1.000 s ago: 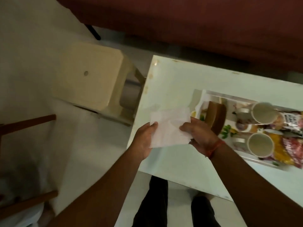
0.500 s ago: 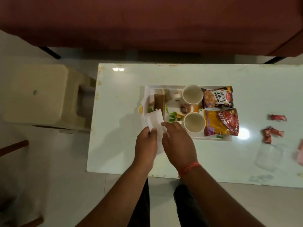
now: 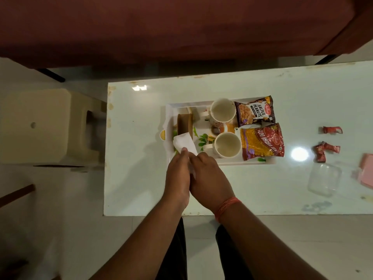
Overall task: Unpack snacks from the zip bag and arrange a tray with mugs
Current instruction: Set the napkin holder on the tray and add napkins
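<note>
A white floral tray lies on the white table. On it stand two empty mugs, one at the back and one at the front, beside a salted peanuts packet and a red-and-yellow snack packet. A brown holder stands at the tray's left end. My left hand and my right hand together pinch a folded white napkin over the tray's front left corner. A clear zip bag lies flat to the right.
Small red wrapped sweets and another group of red sweets lie right of the tray, with a pink item at the frame's edge. A cream plastic stool stands left of the table. A dark red sofa runs behind it.
The napkin went from spread open between my hands to folded narrow. My hands came together and carried it to the tray's left end. The view swung right over the table.
</note>
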